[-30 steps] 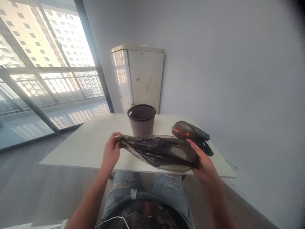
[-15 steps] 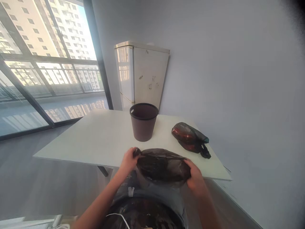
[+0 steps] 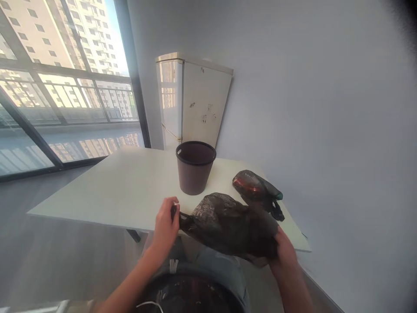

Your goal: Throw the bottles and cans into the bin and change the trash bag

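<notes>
- Single view, worn on the person's head, facing forward and down.
- Nearest, at the bottom: the lap (image 3: 221,261), seen from above.
- Close before the camera: left hand (image 3: 167,222) and right hand (image 3: 286,251), bag (image 3: 228,226) between.
- Farther: table (image 3: 114,187) and bin (image 3: 194,178), both seen from above.
- Far: fridge (image 3: 203,98).
- Left side: window (image 3: 67,82); right side: wall (image 3: 312,113).

a bin (image 3: 194,177) stands mid-frame on the tabletop (image 3: 107,191), fridge (image 3: 203,102) behind, bundle (image 3: 252,184) to its right, bag (image 3: 231,228) before it at lower centre.
</notes>
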`<state>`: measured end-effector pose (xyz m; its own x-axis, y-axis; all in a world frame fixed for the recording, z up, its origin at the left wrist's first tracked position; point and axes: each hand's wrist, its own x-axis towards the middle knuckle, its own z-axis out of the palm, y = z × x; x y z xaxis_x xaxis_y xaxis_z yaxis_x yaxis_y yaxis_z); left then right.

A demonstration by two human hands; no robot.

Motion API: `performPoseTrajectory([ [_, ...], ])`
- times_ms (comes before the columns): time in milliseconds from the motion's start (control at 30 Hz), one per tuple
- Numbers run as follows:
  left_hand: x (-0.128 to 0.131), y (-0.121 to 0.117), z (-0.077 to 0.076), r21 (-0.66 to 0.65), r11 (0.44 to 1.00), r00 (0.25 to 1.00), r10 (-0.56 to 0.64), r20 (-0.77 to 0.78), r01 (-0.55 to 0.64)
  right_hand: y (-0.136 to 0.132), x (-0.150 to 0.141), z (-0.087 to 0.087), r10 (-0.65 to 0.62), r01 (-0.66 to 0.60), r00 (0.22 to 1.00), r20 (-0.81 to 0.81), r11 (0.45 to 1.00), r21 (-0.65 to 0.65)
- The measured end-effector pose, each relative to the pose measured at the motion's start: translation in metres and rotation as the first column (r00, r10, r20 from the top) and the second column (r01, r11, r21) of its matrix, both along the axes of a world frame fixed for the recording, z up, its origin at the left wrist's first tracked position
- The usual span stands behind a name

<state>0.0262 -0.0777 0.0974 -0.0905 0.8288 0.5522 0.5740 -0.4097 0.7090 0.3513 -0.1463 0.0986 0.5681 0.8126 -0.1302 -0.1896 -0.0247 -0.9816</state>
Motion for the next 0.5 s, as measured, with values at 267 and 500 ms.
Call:
performPoseTrajectory([
  [267, -0.013, -0.017, 0.016, -0.174, 0.811, 0.8, -0.583, -0.141, 0.559, -0.023, 0.024, 0.077, 0.284, -0.288, 0.953, -0.106, 0.957, -0.025],
  [500, -0.012, -0.017, 0.015, -0.34, 0.819, 0.852, -0.517, -0.086, 0.463, -0.013, 0.045, 0.073, 0.281, -0.285, 0.946, -0.162, 0.958, -0.004],
])
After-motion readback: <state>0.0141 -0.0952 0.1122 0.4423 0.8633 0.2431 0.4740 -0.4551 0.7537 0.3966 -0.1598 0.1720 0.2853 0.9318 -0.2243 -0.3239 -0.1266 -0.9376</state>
